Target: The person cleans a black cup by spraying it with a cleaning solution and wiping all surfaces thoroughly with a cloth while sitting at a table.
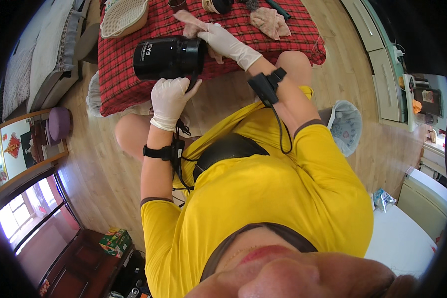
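A large black mug lies on its side in the air over the near edge of the table, its base end to the left. My left hand, in a white glove, is closed round its handle from below. My right hand, also gloved, pinches a pink cloth beside the mug's right end. Part of this cloth hangs below my fingers, behind the mug's rim. Whether the cloth touches the mug I cannot tell. A second pink cloth lies crumpled on the table to the right.
A red plaid cloth covers the table. Along its far side are a cream plastic basket, a small brown cup, a cream-and-black container and a dark green object. A lined bin stands on the floor at my right.
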Tool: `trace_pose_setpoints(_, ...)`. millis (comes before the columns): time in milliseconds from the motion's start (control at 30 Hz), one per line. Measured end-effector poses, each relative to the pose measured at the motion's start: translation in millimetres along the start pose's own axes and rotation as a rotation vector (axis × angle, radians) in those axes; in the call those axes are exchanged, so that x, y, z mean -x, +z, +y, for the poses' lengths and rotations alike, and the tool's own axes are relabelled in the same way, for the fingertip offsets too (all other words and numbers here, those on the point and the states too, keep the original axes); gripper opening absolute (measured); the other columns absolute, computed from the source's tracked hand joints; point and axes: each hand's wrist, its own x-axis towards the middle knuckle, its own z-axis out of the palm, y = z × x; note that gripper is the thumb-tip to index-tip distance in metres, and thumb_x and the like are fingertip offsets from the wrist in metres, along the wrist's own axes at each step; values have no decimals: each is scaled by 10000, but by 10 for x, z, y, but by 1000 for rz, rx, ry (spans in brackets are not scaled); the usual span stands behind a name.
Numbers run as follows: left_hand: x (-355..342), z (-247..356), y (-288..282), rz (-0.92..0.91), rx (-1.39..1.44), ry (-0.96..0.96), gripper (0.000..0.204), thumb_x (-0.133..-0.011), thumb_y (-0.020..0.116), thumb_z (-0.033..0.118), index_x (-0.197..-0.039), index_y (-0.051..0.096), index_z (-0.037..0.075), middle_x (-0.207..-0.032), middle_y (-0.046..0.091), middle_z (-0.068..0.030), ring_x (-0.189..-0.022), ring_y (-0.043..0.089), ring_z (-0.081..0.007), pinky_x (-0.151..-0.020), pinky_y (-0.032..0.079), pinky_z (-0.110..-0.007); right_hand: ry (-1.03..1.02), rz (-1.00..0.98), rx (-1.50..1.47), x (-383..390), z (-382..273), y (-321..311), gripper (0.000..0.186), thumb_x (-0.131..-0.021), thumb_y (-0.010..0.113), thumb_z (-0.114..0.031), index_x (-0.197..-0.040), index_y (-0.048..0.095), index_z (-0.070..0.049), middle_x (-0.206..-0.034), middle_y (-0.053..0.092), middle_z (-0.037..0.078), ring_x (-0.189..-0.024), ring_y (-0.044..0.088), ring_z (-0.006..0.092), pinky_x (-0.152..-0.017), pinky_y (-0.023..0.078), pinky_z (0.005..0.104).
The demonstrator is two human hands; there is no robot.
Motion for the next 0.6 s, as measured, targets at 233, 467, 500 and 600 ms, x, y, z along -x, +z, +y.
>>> trace_pose_setpoints(233,-26,-32,3,57,56,-34,502,-762,811,378,-548,423,142,-510,451,-63,-473,504,-269,-488,416,-374,-501,336,248,94,59,226,142,-954,611,-173,-1030,609,-54,-940,623,124,-959,615,306,-804,456,421)
trace_pose_setpoints(467,20,-35,109,-5,46,-7,452,-769,802,399,-560,489,150,-508,493,-50,-476,518,-263,-496,425,-360,-788,360,653,459,-356,337,193,-878,614,-177,-1030,671,-74,-1114,656,108,-1074,605,327,-933,478,422)
trace_pose_setpoints(500,29,-33,99,-34,52,-20,440,-770,800,403,-564,505,150,-509,499,-51,-477,518,-262,-494,425,-360,-777,346,659,479,-354,349,196,-874,611,-168,-1036,676,-79,-1130,656,102,-1095,600,324,-961,468,417)
trace_pose_setpoints(600,12,-21,77,-52,29,-34,412,-775,794,411,-577,548,147,-511,505,-57,-481,525,-262,-488,430,-364,-732,285,595,491,-324,345,228,-879,601,-146,-1081,684,-81,-1192,651,98,-1159,583,326,-1024,438,410)
